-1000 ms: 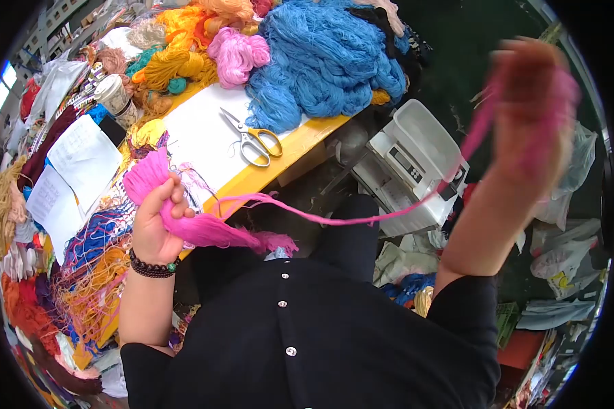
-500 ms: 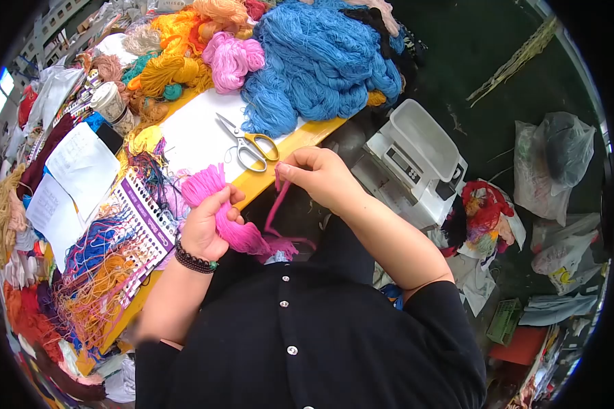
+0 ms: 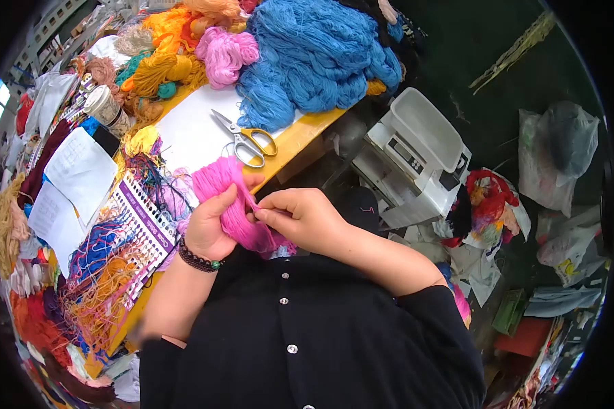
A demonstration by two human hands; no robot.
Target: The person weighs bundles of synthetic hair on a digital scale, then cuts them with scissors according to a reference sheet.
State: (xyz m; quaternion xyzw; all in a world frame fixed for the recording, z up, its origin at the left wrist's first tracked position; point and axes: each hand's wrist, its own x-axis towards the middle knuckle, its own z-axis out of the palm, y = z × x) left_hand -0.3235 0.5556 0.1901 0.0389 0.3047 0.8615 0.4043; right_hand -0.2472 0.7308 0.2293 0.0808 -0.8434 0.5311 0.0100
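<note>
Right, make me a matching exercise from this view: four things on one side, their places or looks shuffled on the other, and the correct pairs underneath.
Things:
1. Bright pink yarn
2. Scissors
3. Blue yarn
4. Beaded bracelet

Places or looks:
A. Piled in a large heap
B. Dark, with a green bead
C. Held in the left hand, with the right hand pinching at it
D. Lying partly over a white sheet

Pairs: 1-C, 2-D, 3-A, 4-B
</note>
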